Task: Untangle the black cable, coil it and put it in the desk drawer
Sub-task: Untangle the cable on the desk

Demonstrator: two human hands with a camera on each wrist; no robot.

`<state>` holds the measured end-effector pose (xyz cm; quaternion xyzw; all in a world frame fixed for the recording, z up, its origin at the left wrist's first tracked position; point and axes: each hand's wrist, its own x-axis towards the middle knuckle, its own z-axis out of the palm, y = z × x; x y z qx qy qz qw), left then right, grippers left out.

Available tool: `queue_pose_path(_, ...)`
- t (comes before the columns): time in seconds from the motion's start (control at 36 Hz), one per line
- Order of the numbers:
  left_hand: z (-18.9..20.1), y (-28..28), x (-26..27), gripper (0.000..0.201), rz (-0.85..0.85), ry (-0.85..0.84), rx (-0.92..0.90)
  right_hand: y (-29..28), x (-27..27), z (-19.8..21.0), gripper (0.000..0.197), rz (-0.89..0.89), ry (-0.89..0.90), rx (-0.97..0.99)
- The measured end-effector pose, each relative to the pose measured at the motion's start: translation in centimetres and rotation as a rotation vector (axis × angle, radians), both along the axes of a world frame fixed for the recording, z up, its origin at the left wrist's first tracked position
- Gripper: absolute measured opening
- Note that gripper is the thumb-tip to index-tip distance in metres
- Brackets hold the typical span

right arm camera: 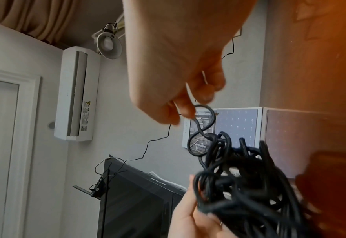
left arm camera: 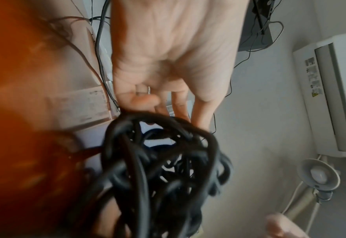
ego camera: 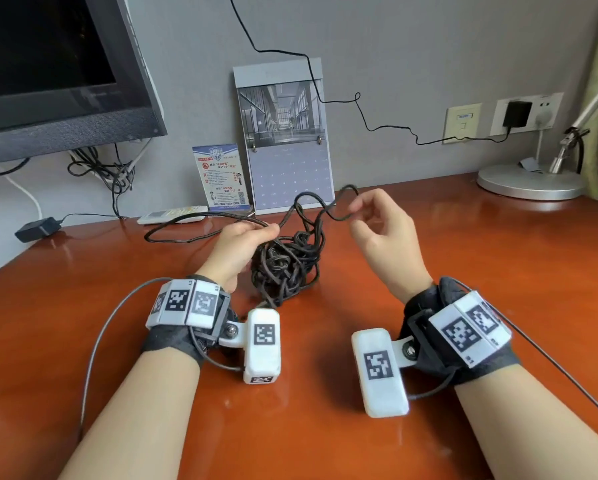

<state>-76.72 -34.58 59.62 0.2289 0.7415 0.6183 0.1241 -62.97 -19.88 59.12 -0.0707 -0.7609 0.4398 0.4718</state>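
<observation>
Steadying the tangled black cable (ego camera: 287, 268) near the desk's (ego camera: 463, 271) middle, left hand (ego camera: 237, 249) grips it; right hand (ego camera: 382, 233) pinches one loop, presumably to free it.

Count: 1 tangled black cable (ego camera: 287, 261), 2 hands — left hand (ego camera: 242, 251) and right hand (ego camera: 384, 237), 1 monitor (ego camera: 58, 71) upper left, 1 calendar (ego camera: 287, 140), 1 lamp (ego camera: 532, 178) at right, 1 remote (ego camera: 173, 214).

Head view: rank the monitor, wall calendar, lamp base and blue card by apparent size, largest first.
1. monitor, nearer the camera and cropped
2. wall calendar
3. lamp base
4. blue card, close to the lamp base
</observation>
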Motion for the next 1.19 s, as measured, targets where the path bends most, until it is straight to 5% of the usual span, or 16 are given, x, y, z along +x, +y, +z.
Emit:
queue_pose_path(0.22, 0.2, 0.8, 1.6, 0.014, 0.043, 0.016, -0.020, -0.4, -0.5, -1.0, 0.017, 0.266, -0.466, 0.069)
queue_pose_path(0.53, 0.7, 0.9, 2.3, 0.009, 0.012, 0.088, -0.083, 0.3, -1.0, -1.3, 0.010, 0.129, -0.481, 0.032)
queue_pose_path(0.83, 0.7, 1.5, 2.5, 0.006, -0.039, 0.376, -0.245, 0.9, -0.9, -1.5, 0.019, 0.060, -0.477, -0.007)
queue_pose_path(1.06, -1.1, 2.2, 1.8, 0.019, -0.066, 0.297, -0.071, 0.9, -0.8, -1.4, 0.020, 0.058, -0.460, -0.028)
queue_pose_path(1.19, -1.3, 2.1, 1.1, 0.034, -0.075, 0.264, 0.070, 0.6, -0.5, -0.8, 0.020, 0.058, -0.298, 0.052)
